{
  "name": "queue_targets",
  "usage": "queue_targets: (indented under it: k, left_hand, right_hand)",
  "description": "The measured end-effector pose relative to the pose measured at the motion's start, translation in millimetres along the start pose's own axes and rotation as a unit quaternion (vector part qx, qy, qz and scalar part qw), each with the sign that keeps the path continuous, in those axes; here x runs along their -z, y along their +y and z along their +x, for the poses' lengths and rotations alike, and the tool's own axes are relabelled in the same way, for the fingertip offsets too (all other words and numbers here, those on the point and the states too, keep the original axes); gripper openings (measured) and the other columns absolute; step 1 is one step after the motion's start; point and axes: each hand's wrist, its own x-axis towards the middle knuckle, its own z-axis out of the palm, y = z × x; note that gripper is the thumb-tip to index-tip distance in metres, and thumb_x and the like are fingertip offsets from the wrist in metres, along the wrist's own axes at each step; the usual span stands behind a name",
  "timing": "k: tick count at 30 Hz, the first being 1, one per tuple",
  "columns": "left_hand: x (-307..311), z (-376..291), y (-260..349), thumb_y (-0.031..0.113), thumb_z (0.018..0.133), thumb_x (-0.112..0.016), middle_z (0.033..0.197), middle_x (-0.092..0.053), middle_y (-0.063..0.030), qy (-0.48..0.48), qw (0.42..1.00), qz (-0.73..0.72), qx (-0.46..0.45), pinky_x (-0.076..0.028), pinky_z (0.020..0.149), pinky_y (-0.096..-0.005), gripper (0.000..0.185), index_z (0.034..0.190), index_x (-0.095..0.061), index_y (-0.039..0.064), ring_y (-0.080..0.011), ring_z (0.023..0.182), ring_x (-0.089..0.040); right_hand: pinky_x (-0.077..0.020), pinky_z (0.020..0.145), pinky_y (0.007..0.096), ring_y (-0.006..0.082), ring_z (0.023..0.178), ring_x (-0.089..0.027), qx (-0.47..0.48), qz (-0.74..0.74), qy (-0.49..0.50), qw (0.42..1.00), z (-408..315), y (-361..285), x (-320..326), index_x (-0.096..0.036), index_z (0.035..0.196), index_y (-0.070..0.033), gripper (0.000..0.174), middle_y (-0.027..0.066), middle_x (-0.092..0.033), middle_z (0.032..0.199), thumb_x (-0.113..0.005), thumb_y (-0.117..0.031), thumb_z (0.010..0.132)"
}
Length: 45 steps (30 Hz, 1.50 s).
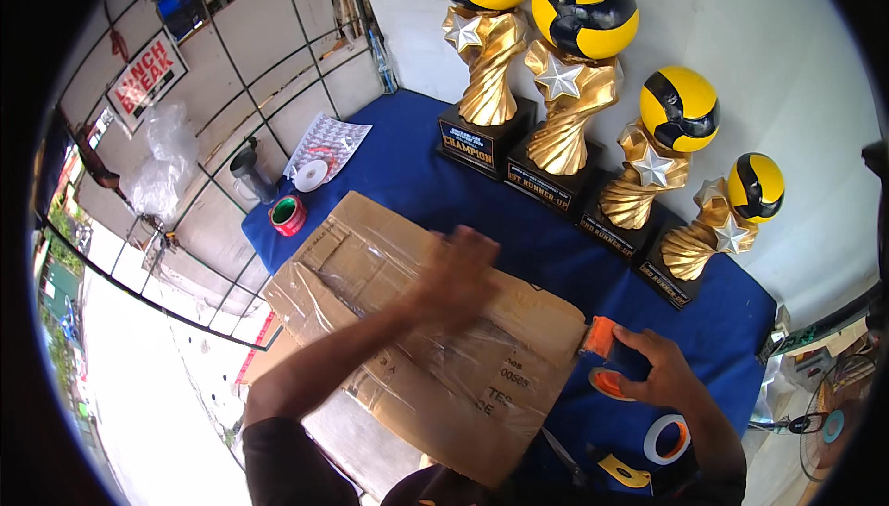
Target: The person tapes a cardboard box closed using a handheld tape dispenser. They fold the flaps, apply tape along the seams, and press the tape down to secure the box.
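Note:
A flattened-looking cardboard box [389,256] with printed letters and strips of clear tape lies at an angle before me. Over its upper face is my left hand [462,280], blurred by motion; I see nothing in it, and its finger pose is unclear. Beside the box's right corner, my right hand [656,374] grips an orange-ended tape dispenser [599,339] with a tape roll at its lower side. Part of the dispenser is hidden by my fingers. A white-rimmed tape roll [653,440] and a yellow-handled cutter [623,471] lie below that hand.
Several gold trophies topped with yellow-and-black volleyballs [585,9] stand along the wall on the blue tablecloth [403,127]. At the left are a red tape roll [287,215], a ribbon spool [310,175], a printed sheet [340,138] and a dark mug [251,176]. Scissors [561,452] lie near the box.

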Motion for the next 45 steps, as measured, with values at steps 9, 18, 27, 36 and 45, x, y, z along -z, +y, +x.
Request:
queue_targets:
  k: [9, 18, 27, 36, 45]
  left_hand:
    - [51.2, -2.7, 86.4, 0.049, 0.107, -0.03, 0.163, -0.032, -0.0239, -0.077, 0.98, -0.185, 0.016, -0.016, 0.122, -0.0636, 0.074, 0.156, -0.029, -0.005, -0.041, 0.154, -0.022]
    - [45.1, -2.9, 89.8, 0.047, 0.106, -0.036, 0.162, -0.032, -0.0249, -0.046, 0.98, -0.188, 0.044, -0.019, 0.124, -0.0557, 0.073, 0.155, -0.03, -0.006, -0.0392, 0.154, -0.023]
    - [97.2, -109.6, 3.6, 0.041, 0.1, -0.058, 0.156, -0.041, -0.026, 0.146, 0.953, -0.184, 0.189, -0.027, 0.121, -0.0534, 0.065, 0.147, -0.047, -0.004, -0.0408, 0.145, -0.039]
    - [1.8, -261.3, -141.3, 0.046, 0.097, -0.068, 0.139, -0.058, -0.0286, 0.381, 0.699, -0.429, 0.426, -0.041, 0.111, -0.042, 0.071, 0.137, -0.054, -0.011, -0.0367, 0.132, -0.055]
    - [-58.7, -271.4, -134.2, 0.067, 0.103, -0.037, 0.124, -0.064, -0.016, 0.368, 0.708, -0.567, 0.205, -0.041, 0.102, -0.0381, 0.082, 0.131, -0.058, -0.007, -0.0254, 0.116, -0.057]
  right_hand:
    - [-0.0543, 0.08, 0.0382, 0.0313, 0.087, -0.068, -0.045, -0.024, -0.058, 0.997, -54.1, 3.6, 18.8, -0.06, 0.141, -0.01, 0.078, 0.0181, -0.066, 0.097, -0.09, -0.025, 0.07]
    - [-0.0547, 0.092, 0.038, 0.0326, 0.106, -0.071, -0.193, -0.144, -0.311, 0.919, 50.9, -26.9, 23.3, -0.065, 0.136, -0.008, 0.073, 0.0193, -0.072, 0.118, -0.079, -0.045, 0.074]
    - [-0.0546, 0.073, 0.0315, 0.0166, 0.081, -0.067, -0.309, -0.113, -0.395, 0.858, 80.9, -39.3, 10.9, -0.077, 0.106, -0.004, 0.046, 0.0055, -0.074, 0.097, -0.08, -0.041, 0.078]
    - [-0.0551, 0.089, 0.0432, 0.034, 0.106, -0.07, -0.373, -0.322, -0.278, 0.825, 63.9, -42.7, -25.7, -0.076, 0.115, -0.009, 0.06, 0.0203, -0.072, 0.118, -0.078, -0.054, 0.075]
    - [-0.0509, 0.091, 0.0527, 0.0416, 0.108, -0.065, -0.328, -0.466, 0.107, 0.815, 21.7, -23.7, -99.2, -0.046, 0.15, -0.017, 0.074, 0.0228, -0.065, 0.114, -0.075, -0.039, 0.086]
